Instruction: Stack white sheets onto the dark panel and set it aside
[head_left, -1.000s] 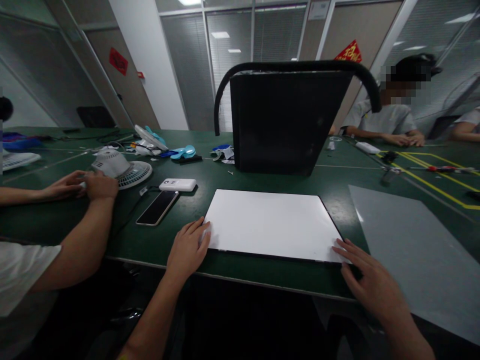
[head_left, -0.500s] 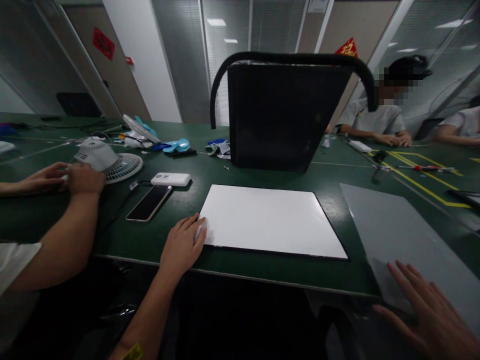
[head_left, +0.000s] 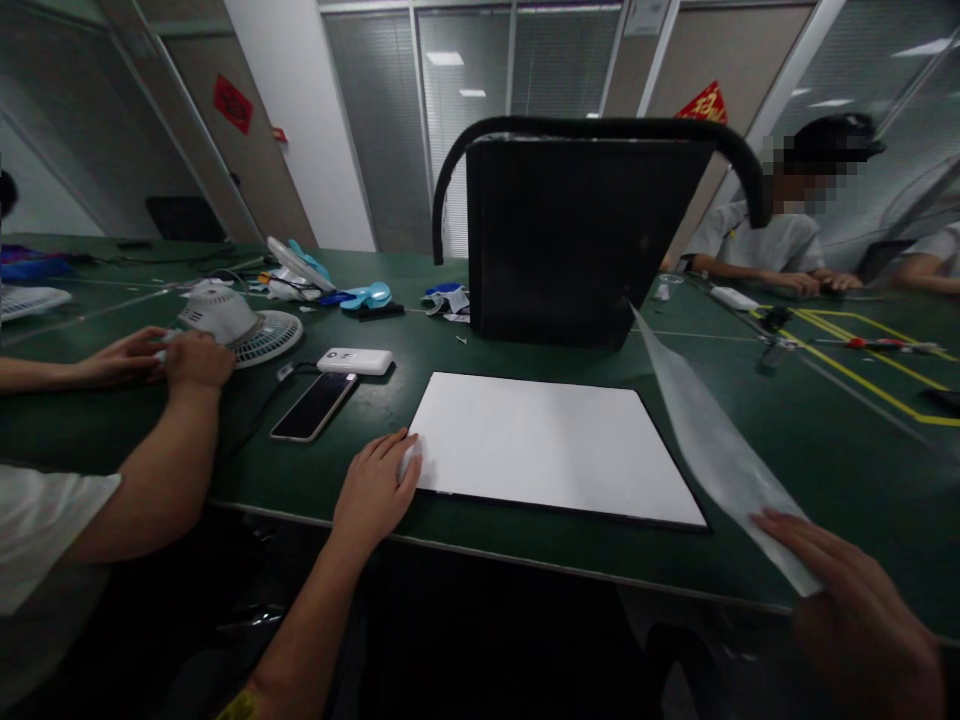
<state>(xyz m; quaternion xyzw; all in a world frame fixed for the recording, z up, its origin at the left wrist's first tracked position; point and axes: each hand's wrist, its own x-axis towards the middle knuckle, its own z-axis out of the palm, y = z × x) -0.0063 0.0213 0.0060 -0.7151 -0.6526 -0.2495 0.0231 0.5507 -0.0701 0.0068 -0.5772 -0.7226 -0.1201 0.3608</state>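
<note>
From the head view, here we go: our right hand [head_left: 855, 590], at four o'clock of the panel, has its fingers closed on the near end of a thin, translucent, greyish sheet [head_left: 709, 440], thumb hidden. That sheet rises, tilted and bending, at three o'clock. The flat white rectangular panel with a thin black rim [head_left: 559, 450] lies on the dark green table [head_left: 847, 440]; our left hand [head_left: 375, 487] rests at its nine o'clock edge, though whether those fingers grip anything we cannot tell. We'd want a light, even pinch to avoid creasing. Half a second ago the sheet lay flat beneath our spread right hand; now it's up!
</note>
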